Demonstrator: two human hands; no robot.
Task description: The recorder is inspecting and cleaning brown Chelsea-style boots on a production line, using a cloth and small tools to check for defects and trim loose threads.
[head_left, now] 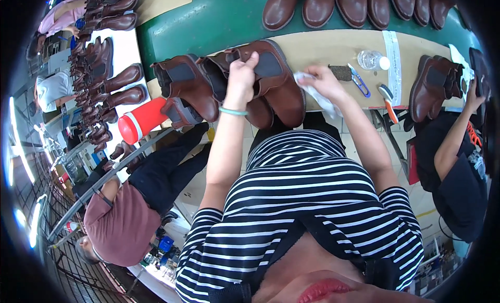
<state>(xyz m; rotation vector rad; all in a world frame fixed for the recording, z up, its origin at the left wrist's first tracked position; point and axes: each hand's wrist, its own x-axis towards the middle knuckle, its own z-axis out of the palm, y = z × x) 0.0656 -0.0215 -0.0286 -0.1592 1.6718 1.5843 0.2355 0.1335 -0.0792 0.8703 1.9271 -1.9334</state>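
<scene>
My left hand (240,78) grips the top edge of a brown ankle boot (278,87) with a dark elastic side panel, which stands at the near edge of the workbench (333,47). A second boot (258,111) of the same kind sits just in front of it. My right hand (324,84) holds a crumpled white cloth (317,97) right beside the boot's heel. A green band circles my left wrist.
Another brown boot (187,84) and a red cylinder (140,120) lie to the left. A row of boots (354,6) stands on the green belt (208,21) behind. Snips (358,80), a clear bottle (372,59) and a brush (386,94) lie to the right. Co-workers sit on both sides.
</scene>
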